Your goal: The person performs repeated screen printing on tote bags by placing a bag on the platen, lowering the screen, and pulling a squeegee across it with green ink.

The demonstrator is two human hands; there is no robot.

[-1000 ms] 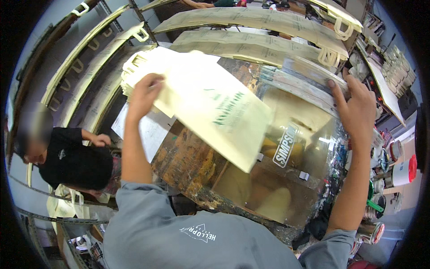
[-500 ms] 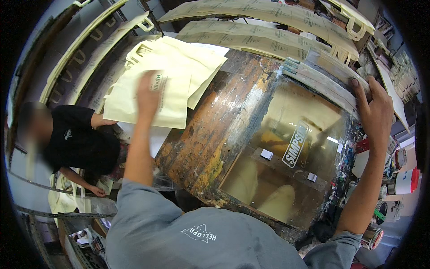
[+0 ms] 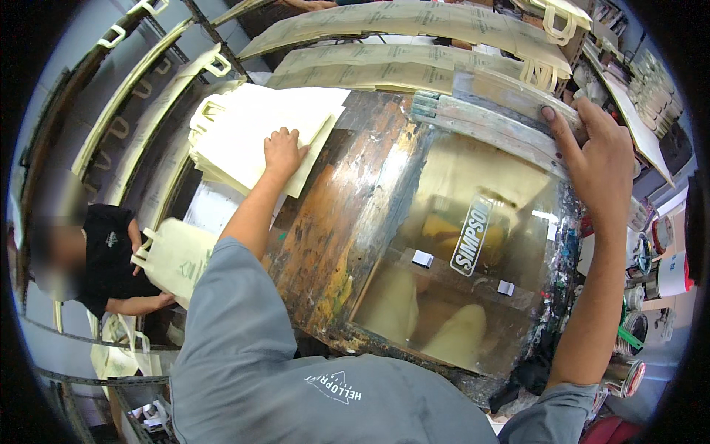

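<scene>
My left hand (image 3: 283, 154) rests on the pile of cream tote bags (image 3: 233, 133), near the edge of the top bag. Its fingers are slightly bent and apart, and I see nothing gripped in them. Farther right, my right hand (image 3: 600, 148) is wrapped round the near right end of a raised wooden frame (image 3: 492, 122), thumb on its face. Under the frame lies the paint-stained worktable (image 3: 344, 200) with a clear panel (image 3: 510, 244) set in it. The panel carries a black-and-white sticker (image 3: 471, 237) and two small white blocks (image 3: 422, 258).
To the left a co-worker in a black shirt (image 3: 109, 248) holds a printed tote bag (image 3: 180, 255). Racks of cream bags (image 3: 355, 63) run along the back and left. Paint cans (image 3: 654, 285) crowd the right side, beside my arm.
My left hand has moved right and farther onto the pile. The printed bag has left the pile's top, and the co-worker now holds a printed bag. My right hand still holds the frame.
</scene>
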